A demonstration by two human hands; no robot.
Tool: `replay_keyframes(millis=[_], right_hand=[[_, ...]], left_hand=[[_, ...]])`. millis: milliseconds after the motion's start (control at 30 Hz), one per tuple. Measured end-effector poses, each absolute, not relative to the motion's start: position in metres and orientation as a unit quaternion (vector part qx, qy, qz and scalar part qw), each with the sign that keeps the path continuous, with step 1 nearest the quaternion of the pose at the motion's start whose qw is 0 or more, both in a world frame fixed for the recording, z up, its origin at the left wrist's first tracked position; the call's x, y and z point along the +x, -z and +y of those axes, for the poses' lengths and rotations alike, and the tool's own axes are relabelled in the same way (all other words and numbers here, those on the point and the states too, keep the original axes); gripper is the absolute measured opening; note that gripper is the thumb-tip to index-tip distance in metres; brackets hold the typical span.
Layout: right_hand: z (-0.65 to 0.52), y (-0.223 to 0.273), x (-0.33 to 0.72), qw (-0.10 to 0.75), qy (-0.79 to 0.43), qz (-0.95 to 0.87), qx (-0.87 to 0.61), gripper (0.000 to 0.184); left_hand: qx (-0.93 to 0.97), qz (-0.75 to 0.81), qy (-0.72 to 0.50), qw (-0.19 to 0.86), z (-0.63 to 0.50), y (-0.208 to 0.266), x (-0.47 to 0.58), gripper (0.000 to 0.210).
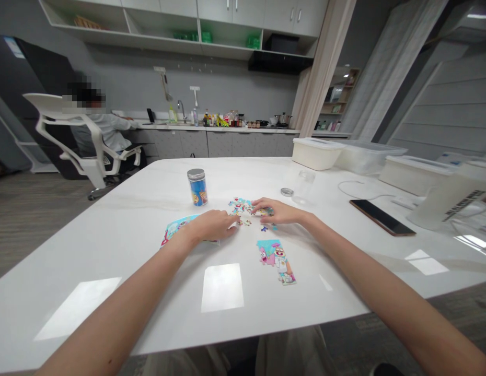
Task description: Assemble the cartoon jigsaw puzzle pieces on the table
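Observation:
Loose jigsaw puzzle pieces (243, 207) lie in a pile on the white table. My right hand (278, 211) is over the pile's right side, its fingers spread and bent down onto the pieces. On the left edge of the pile, my left hand (215, 225) reaches in with the index finger out and the thumb apart; nothing shows in its grasp. Nearer to me is a partly joined puzzle section (280, 258) with a pink cartoon figure. A colourful picture sheet (176, 227) lies partly hidden under my left hand and wrist.
A lidded jar (198, 188) with a blue label stands behind my left hand. An uncapped clear jar (304, 187) and its lid (287, 192) are behind my right. A phone (381, 216), cable and storage boxes (317, 153) occupy the right side. A person (110, 130) sits at the back left.

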State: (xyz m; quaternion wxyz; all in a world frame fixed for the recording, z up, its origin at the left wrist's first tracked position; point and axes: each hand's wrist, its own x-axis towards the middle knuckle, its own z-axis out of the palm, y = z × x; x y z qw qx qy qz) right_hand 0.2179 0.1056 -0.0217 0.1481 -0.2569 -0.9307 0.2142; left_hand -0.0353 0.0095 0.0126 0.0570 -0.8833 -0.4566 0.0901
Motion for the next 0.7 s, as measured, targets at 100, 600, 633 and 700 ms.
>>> replay_keyframes(millis=[100,600,633,700], right_hand=[[0.106,0.021,0.216,0.138,-0.223,-0.930,-0.256,0.039],[0.117,0.022,0.237,0.161,-0.228,-0.914,-0.296,0.039],[0.118,0.022,0.236,0.166,-0.229,-0.913,-0.293,0.037],[0.117,0.022,0.236,0.168,-0.231,-0.914,-0.287,0.037]], left_hand=[[-0.883,-0.458,-0.087,0.057,0.010,-0.012,-0.036,0.034],[-0.883,-0.461,-0.079,0.050,0.008,-0.013,-0.034,0.036],[-0.884,-0.458,-0.077,0.051,0.008,-0.013,-0.034,0.036],[-0.888,-0.452,-0.073,0.050,0.009,-0.012,-0.034,0.037]])
